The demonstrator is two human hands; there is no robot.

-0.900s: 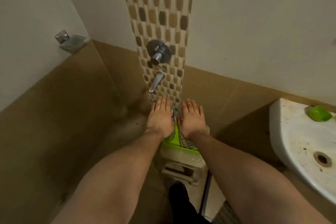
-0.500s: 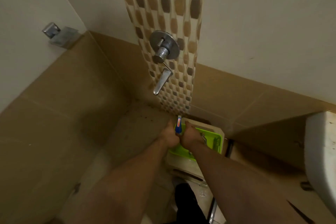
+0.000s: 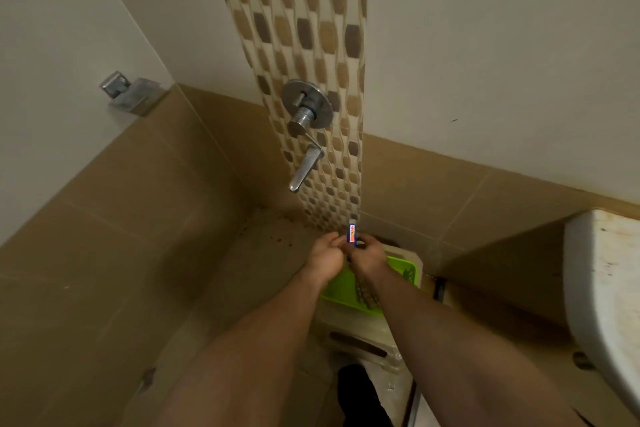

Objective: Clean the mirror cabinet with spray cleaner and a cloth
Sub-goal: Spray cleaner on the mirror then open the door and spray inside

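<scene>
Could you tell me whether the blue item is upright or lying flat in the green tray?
Upright: the blue item stands on end, held between the left hand and right hand, above the green tray.

We see polished chrome metal on the shower valve [image 3: 306, 107] and its spout [image 3: 304, 166], both mirror-bright, and duller metal on the wall bracket [image 3: 128, 90]. The mosaic strip [image 3: 311, 28] has a smooth, faintly glossy glaze; the tan tiles [image 3: 156, 191] look matt. The basket [image 3: 401, 267] is shiny green plastic on a cream plastic stool [image 3: 363, 333]. In it lies a woven checked cloth [image 3: 363, 291]. The sink [image 3: 606, 288] is white glazed ceramic, stained and speckled. The spray bottle [image 3: 352, 234] looks like glossy blue plastic.
</scene>
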